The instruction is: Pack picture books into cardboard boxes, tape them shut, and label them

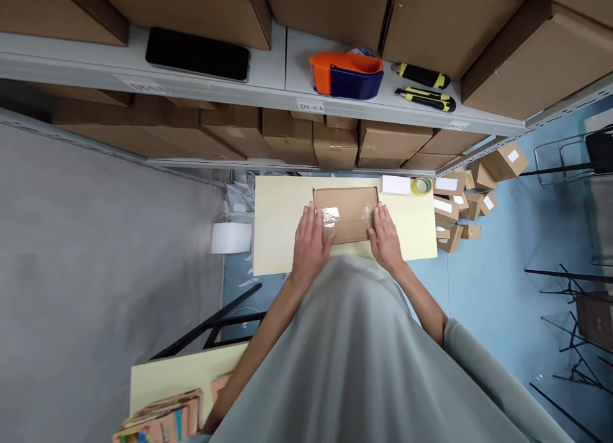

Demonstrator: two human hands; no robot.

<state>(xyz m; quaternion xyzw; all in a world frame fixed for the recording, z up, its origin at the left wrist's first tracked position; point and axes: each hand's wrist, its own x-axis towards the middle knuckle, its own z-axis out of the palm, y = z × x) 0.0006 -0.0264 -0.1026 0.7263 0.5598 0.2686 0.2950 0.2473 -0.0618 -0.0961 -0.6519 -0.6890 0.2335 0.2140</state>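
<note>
A flat brown cardboard box (pixel 348 223) lies on the pale yellow table (pixel 278 239), with shiny clear tape near its left and right ends. My left hand (pixel 311 242) rests along the box's left side, fingers stretched out. Against the right side lies my right hand (pixel 385 239), its fingers also straight. Neither hand is wrapped around the box. Just beyond my right fingertips are a white stack of labels or small white box (pixel 395 185) and a roll of yellowish tape (pixel 421 186).
Above the table, a grey shelf (pixel 268 79) carries cartons, a black phone (pixel 198 53), an orange and blue tape dispenser (pixel 347 76) and two yellow-black utility knives (pixel 426 99). Small labelled boxes (pixel 445 207) pile up at right. A white roll (pixel 232 238) is at left.
</note>
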